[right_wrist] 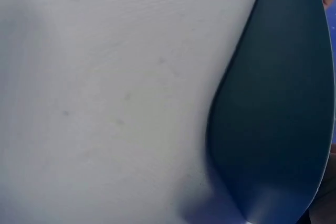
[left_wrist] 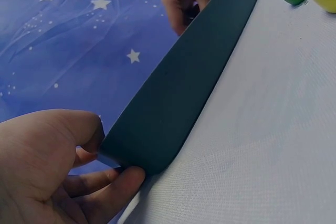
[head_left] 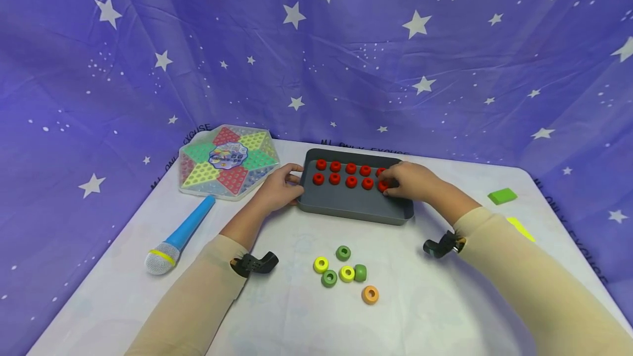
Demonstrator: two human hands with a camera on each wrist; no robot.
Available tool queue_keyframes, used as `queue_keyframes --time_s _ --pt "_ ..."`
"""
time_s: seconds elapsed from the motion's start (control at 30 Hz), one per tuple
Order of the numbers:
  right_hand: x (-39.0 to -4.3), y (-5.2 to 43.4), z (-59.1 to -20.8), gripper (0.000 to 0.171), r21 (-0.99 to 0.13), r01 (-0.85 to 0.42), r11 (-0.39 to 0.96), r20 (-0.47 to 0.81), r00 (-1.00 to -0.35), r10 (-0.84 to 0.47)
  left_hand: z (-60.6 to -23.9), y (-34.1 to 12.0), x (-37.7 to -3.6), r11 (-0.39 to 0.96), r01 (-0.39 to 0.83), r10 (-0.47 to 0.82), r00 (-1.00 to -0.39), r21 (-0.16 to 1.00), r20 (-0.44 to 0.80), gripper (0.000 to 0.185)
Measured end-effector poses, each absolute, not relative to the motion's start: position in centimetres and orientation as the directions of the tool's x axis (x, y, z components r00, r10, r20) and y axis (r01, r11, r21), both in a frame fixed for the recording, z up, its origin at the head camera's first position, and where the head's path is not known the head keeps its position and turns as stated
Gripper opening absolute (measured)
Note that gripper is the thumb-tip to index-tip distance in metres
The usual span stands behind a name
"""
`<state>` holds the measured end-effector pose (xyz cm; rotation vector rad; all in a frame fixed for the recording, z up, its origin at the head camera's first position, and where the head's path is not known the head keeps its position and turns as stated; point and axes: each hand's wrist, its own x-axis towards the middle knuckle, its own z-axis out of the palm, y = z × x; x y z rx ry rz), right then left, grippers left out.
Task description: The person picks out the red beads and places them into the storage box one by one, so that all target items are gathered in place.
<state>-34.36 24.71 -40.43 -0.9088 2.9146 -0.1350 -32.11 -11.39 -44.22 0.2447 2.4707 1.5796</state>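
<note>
A dark grey rectangular tray (head_left: 346,209) lies on the white table, with several red beads (head_left: 351,182) in two rows along its far half. My left hand (head_left: 278,190) holds the tray's left end. In the left wrist view its thumb is at the rim and its fingers (left_wrist: 128,184) are at the lower edge. Inside the tray's right end, my right hand (head_left: 412,181) pinches a red bead (head_left: 383,186) at the end of the near row. Its fingers partly cover that bead and the one behind. The right wrist view mostly shows the tray's outer wall (right_wrist: 273,98).
Several loose beads lie before the tray: green (head_left: 343,252), yellow (head_left: 321,264) and one orange (head_left: 370,294). To the left are a blue toy microphone (head_left: 190,224) and a hexagonal game board (head_left: 203,153). A green block (head_left: 502,196) and a yellow piece (head_left: 521,229) lie right.
</note>
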Motion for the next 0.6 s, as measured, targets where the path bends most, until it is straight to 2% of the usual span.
queue_keyframes --time_s 0.13,0.47,0.6 --pt "-34.0 24.5 -40.6 0.039 -0.097 -0.570 0.816 -0.029 -0.817 -0.575 -44.2 -11.7 -32.0 0.413 0.019 0.235 -0.968 0.910 -0.087 0.054" --pt "-33.0 24.5 -40.4 0.037 -0.146 -0.600 0.787 0.070 -0.800 -0.596 -44.4 -12.1 -31.9 0.397 0.007 0.238 -0.967 0.918 -0.095 0.054" --pt "-31.9 24.9 -40.2 0.036 -0.178 -0.579 0.796 0.099 -0.815 -0.571 -44.4 -12.0 -31.9 0.400 0.013 0.239 -0.967 0.917 -0.091 0.054"
